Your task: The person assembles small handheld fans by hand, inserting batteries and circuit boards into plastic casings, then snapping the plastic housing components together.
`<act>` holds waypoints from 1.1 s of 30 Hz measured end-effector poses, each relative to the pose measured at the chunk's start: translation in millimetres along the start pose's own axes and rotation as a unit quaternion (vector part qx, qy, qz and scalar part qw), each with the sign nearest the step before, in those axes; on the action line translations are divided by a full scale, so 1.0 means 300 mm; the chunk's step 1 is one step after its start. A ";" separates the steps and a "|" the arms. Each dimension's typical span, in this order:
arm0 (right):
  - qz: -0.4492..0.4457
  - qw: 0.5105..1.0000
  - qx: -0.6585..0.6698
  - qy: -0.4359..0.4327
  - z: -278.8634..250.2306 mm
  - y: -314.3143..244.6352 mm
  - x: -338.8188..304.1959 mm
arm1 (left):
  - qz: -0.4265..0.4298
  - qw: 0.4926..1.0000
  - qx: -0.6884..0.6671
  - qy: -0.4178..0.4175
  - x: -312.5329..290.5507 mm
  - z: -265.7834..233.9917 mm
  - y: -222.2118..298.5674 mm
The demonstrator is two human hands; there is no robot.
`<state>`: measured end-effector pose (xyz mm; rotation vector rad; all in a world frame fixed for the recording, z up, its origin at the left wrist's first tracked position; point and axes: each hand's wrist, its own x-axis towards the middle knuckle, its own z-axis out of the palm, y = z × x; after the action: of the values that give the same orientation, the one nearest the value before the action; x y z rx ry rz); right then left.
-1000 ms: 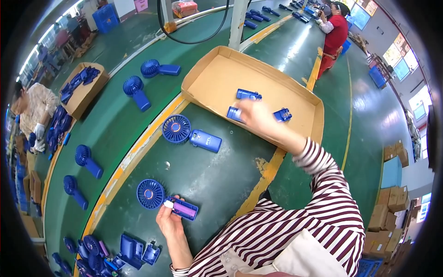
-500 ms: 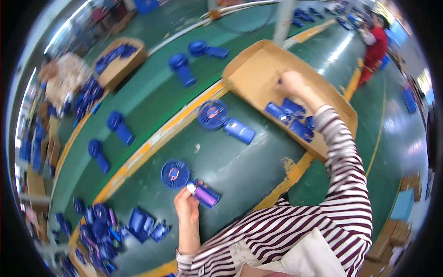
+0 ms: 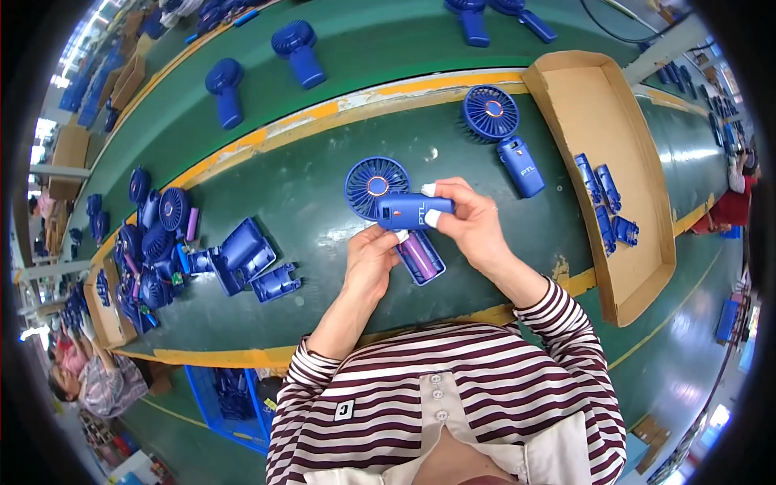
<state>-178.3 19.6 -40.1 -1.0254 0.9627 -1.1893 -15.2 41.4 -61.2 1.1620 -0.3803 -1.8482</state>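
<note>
In front of me lies a blue handheld fan [image 3: 376, 179] with a round slatted head, its handle standing open on a purple cylindrical battery [image 3: 419, 257]. The fingers of my left hand [image 3: 369, 267] are closed on this fan around the neck, partly hidden. Pinched between thumb and fingers of my right hand [image 3: 475, 229] is a blue handle cover [image 3: 402, 212], held crosswise over the top of the handle. Whether the cover touches the handle I cannot tell. Farther right, a second blue fan [image 3: 521, 166] lies on the green table with its handle closed.
A shallow cardboard tray [image 3: 638, 267] at the right holds several blue covers. Loose blue shells [image 3: 242, 250] and a heap of fan parts [image 3: 158, 242] lie at the left. Several fans [image 3: 299, 52] rest on the green belt beyond. A blue crate [image 3: 206, 396] stands below the table edge.
My right hand has come back from the cardboard tray to the fan, now with a blue handle cover in it. The whole view has turned; my left hand still grips the fan.
</note>
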 end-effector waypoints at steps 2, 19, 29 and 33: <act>-0.037 0.969 -0.242 -0.036 0.017 -0.020 -0.024 | 0.001 1.000 -0.007 0.000 -0.009 -0.018 -0.001; -0.166 0.776 -0.595 -0.127 0.106 -0.128 -0.207 | -0.010 0.997 -0.075 0.006 0.001 -0.006 -0.006; -0.163 0.736 -0.646 -0.123 0.117 -0.058 -0.159 | -0.015 0.996 -0.081 0.013 -0.013 0.009 0.004; -0.130 0.753 -0.635 -0.110 0.114 -0.051 -0.149 | -0.012 0.997 -0.076 -0.007 -0.018 0.010 0.011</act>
<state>-154.9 66.4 -14.1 -2.3775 1.4803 -0.4395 -15.0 43.5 -54.6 1.0545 -0.2294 -1.8715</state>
